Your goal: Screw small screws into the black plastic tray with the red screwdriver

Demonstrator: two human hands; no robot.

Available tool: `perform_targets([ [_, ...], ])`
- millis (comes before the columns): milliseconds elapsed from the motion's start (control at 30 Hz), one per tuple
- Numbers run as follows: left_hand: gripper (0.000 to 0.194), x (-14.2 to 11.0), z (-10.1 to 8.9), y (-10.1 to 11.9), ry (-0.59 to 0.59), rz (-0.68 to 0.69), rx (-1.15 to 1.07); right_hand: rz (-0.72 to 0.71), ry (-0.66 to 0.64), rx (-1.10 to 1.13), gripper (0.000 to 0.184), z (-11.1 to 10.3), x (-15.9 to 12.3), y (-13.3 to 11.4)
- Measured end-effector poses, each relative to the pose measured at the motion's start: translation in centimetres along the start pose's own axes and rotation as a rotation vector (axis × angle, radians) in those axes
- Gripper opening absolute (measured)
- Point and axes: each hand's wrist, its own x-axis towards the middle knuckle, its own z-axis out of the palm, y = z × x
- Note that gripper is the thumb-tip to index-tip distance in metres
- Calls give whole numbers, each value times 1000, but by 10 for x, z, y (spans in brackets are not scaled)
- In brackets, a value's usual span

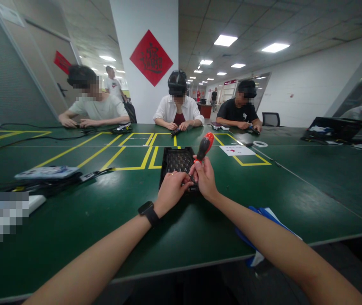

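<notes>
A screwdriver with a red and black handle is in my right hand, its handle pointing up and tilted slightly right. My fingers wrap around its lower part, and its tip is hidden. My left hand, with a black watch on the wrist, has its thumb and fingers pinched close to my right fingertips. What sits in that pinch is too small to make out. Both hands are over the near right corner of a black plastic tray, which holds many small dark metal pieces.
Yellow tape outlines mark the green table. A phone-like flat box lies on cables to the left. Blue-and-white gloves rest under my right forearm. Beyond are a white sheet, a tape roll and several seated people.
</notes>
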Motion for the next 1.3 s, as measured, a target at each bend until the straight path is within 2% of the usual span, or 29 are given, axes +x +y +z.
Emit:
perform_targets([
  [167,7,0,0,-1,-7,28,33,25,-38,24,33,-1,0,1],
  [333,14,0,1,-1,-19,59,47,28,-79,42,36,-1,-1,3],
  [667,9,0,0,1,-2,-15,-9,17,-18,-18,29,1,0,-2],
  [1033,17,-1,0,1,-46,52,78,29,-61,11,31,-3,0,3],
  [1300,11,-1,2,1,8,-18,40,0,-24,-11,28,-1,-1,3],
])
